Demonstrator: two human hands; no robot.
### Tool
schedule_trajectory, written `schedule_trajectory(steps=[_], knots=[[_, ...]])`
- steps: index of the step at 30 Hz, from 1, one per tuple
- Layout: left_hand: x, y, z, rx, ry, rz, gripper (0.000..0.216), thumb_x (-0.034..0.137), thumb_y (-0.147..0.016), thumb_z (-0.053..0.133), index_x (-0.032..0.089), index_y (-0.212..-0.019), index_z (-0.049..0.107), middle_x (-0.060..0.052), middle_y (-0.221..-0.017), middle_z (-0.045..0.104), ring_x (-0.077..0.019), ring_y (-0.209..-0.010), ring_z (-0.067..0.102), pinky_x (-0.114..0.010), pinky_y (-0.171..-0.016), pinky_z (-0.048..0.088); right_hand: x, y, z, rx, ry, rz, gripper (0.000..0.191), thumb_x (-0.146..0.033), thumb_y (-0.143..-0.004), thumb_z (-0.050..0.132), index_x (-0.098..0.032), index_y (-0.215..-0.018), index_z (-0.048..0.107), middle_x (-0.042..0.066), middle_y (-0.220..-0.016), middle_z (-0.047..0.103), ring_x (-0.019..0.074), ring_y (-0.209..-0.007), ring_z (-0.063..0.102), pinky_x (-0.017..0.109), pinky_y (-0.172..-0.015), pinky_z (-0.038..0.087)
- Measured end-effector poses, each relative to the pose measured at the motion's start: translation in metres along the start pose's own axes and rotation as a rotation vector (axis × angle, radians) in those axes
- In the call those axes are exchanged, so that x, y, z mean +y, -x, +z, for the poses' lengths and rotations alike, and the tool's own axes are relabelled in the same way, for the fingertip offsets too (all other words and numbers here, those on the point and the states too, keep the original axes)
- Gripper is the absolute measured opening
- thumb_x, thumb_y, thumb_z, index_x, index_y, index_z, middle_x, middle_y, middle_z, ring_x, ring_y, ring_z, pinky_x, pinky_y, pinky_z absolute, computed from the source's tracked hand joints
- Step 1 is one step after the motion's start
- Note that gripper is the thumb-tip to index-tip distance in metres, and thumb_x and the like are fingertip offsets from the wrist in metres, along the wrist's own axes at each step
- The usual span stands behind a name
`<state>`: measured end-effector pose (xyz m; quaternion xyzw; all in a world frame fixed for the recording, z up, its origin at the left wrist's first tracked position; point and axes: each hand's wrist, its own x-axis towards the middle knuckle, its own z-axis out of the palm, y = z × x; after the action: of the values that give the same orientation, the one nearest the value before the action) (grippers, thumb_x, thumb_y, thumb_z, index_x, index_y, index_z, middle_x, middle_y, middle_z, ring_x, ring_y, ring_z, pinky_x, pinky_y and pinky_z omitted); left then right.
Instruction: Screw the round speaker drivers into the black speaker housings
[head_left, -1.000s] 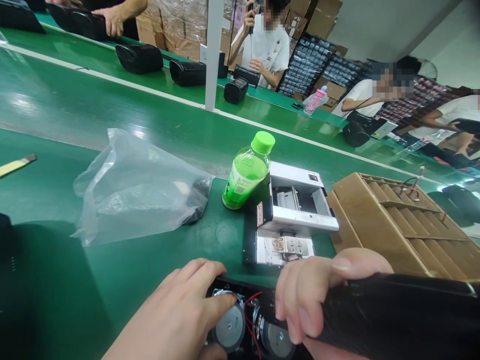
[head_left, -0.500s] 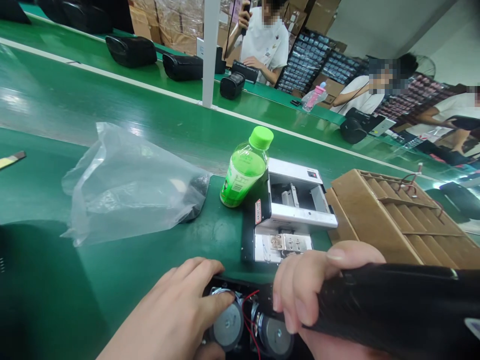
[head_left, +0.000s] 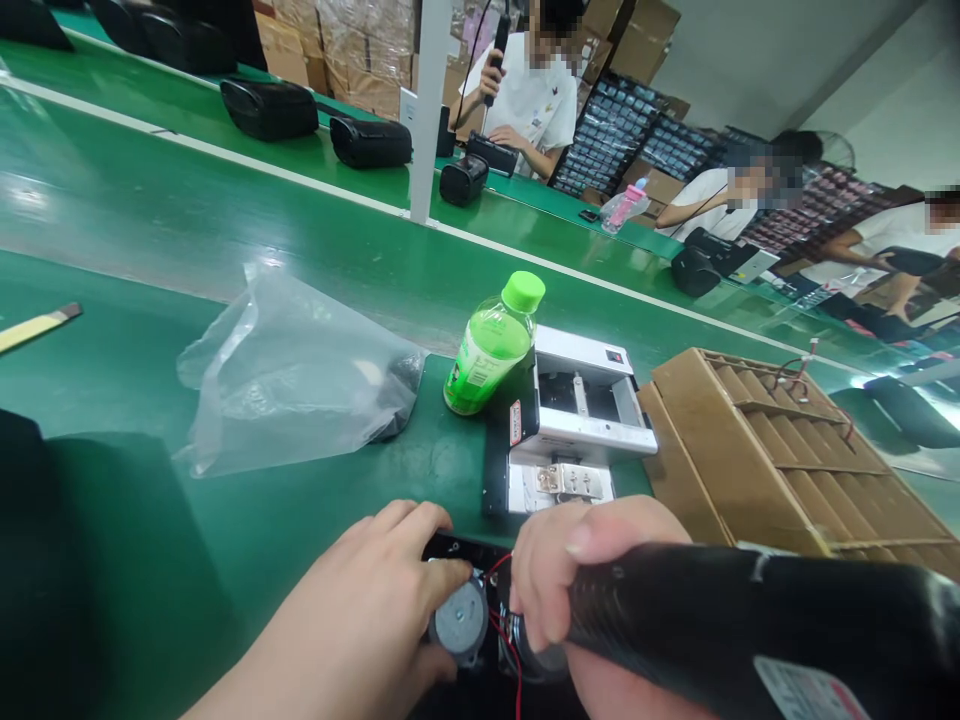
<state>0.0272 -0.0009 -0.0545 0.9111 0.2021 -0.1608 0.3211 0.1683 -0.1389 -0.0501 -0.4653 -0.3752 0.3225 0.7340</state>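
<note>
Right at the bottom, the left hand (head_left: 360, 620) lies flat on a black speaker case (head_left: 480, 640) with its fingers loosely spread. One fingertip presses on a round grey speaker part (head_left: 459, 628) inside the open case. Thin red wires (head_left: 504, 625) run between that part and a second round one just beside it, which is mostly hidden.

The right hand (head_left: 577, 590) is closed tight around a thick black tool (head_left: 750, 625) that looks like an electric screwdriver — its tip is hidden behind the fingers, so I cannot be sure. The tool reaches out to the right edge of the view.

All of this sits on a green work table (head_left: 300, 520). Just past the hands is a small white and black machine (head_left: 574, 425) with metal parts on its front. Touching its left side stands a green drink bottle (head_left: 491, 345) with a bright green cap. To the left of the bottle lies a crumpled clear plastic bag (head_left: 289, 375) with something dark inside. To the right of the machine is a brown cardboard tray (head_left: 780, 455) with slots — a few red wires poke out near its far end.

Farther off, a green conveyor belt (head_left: 187, 200) runs across. More black speakers (head_left: 371, 140) rest on the far side, where other people in white shirts (head_left: 532, 95) sit working.
</note>
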Motion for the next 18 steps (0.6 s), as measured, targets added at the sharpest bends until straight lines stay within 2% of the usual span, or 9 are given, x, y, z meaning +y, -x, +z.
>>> schedule_trajectory(steps=[2,5,12,15,18], knots=[[0.0,-0.001,0.001,0.007,-0.007,0.02,0.044,0.017,-0.076,0.087,0.036,-0.115,0.083,-0.006,-0.138,0.065,-0.0334,-0.129,0.062,-0.055,-0.11,0.053,0.003,-0.001,0.003,0.04,-0.008,-0.062,0.049,-0.073,-0.091,0.068,-0.028,-0.108,0.077,0.002,-0.068,0.07,0.0217,-0.053,0.063,0.036,-0.053,0.052],[0.001,0.0,0.001,0.0,-0.014,0.042,0.039,0.019,-0.078,0.085,0.034,-0.114,0.083,-0.008,-0.135,0.065,-0.0336,-0.126,0.062,-0.054,-0.107,0.055,0.011,-0.002,0.007,0.074,-0.018,-0.172,0.065,-0.084,-0.085,0.066,-0.023,-0.105,0.076,0.002,-0.063,0.067,0.0198,-0.047,0.058,0.034,-0.049,0.05],[0.006,0.005,-0.003,-0.001,-0.049,0.017,0.041,0.018,-0.08,0.082,0.034,-0.118,0.082,-0.008,-0.134,0.066,-0.034,-0.126,0.062,-0.053,-0.106,0.054,0.028,0.002,0.013,0.126,-0.028,-0.241,0.066,-0.083,-0.083,0.069,-0.022,-0.107,0.076,0.002,-0.063,0.066,0.018,-0.046,0.057,0.03,-0.046,0.046],[0.003,0.005,-0.001,0.01,-0.028,-0.001,0.047,0.018,-0.078,0.081,0.037,-0.121,0.081,-0.007,-0.134,0.066,-0.0341,-0.125,0.063,-0.054,-0.106,0.054,0.019,-0.001,0.009,0.128,-0.055,-0.181,0.07,-0.083,-0.082,0.07,-0.026,-0.121,0.074,0.001,-0.065,0.068,0.018,-0.047,0.058,0.03,-0.048,0.049],[-0.006,0.002,0.003,0.0,0.015,-0.017,0.052,0.022,-0.074,0.082,0.04,-0.123,0.08,-0.007,-0.141,0.065,-0.0372,-0.131,0.061,-0.057,-0.111,0.052,-0.01,-0.005,-0.003,0.154,-0.077,-0.135,0.073,-0.086,-0.082,0.066,-0.032,-0.132,0.069,0.0,-0.066,0.068,0.0193,-0.048,0.058,0.033,-0.049,0.051]])
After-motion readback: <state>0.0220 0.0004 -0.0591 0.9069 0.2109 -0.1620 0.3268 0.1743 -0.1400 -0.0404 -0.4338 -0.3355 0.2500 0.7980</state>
